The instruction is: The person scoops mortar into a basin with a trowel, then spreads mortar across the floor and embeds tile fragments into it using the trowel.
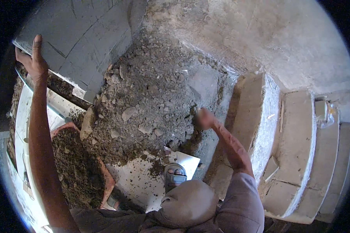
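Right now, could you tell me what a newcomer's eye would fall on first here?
A big heap of grey rubble fills the middle, with the right hand at its right edge. The left hand rests spread on a block wall at upper left. Concrete steps descend on the right.

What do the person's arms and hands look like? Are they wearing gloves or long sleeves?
No gloves: both the left hand and the right hand are bare. The forearms are bare too. A loose greyish-mauve sleeve covers the right upper arm down to the elbow. I can see no watch or rings.
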Demonstrator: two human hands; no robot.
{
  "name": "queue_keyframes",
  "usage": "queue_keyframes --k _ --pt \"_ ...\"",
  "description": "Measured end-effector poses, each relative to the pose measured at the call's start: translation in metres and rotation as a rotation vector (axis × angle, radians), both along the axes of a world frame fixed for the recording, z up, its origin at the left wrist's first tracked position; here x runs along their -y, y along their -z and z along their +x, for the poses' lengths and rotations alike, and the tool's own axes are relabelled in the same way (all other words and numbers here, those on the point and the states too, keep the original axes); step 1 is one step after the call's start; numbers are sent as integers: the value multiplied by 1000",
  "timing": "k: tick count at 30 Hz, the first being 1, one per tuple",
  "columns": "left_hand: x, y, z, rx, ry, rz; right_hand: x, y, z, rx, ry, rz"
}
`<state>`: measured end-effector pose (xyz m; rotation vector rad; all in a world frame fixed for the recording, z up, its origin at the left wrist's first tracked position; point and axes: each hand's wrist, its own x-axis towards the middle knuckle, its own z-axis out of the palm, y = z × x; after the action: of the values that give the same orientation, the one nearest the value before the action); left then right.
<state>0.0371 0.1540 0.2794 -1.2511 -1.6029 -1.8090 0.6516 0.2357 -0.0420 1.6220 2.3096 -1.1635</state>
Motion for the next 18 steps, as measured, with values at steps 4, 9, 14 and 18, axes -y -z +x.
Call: queue_keyframes --k 4,9,14,18 --pt "3 0 3 -59 -127 -37 62 -69 -69 140 -173 9" --pt "5 3 -17 -165 -142 -109 137 -127 -148 -45 -132 -6" --pt "3 11 -33 -71 -8 -40 141 -155 -178 -67 -307 85" --pt "8 21 -68 -389 -52 -183 46 -91 -109 127 -4 384"
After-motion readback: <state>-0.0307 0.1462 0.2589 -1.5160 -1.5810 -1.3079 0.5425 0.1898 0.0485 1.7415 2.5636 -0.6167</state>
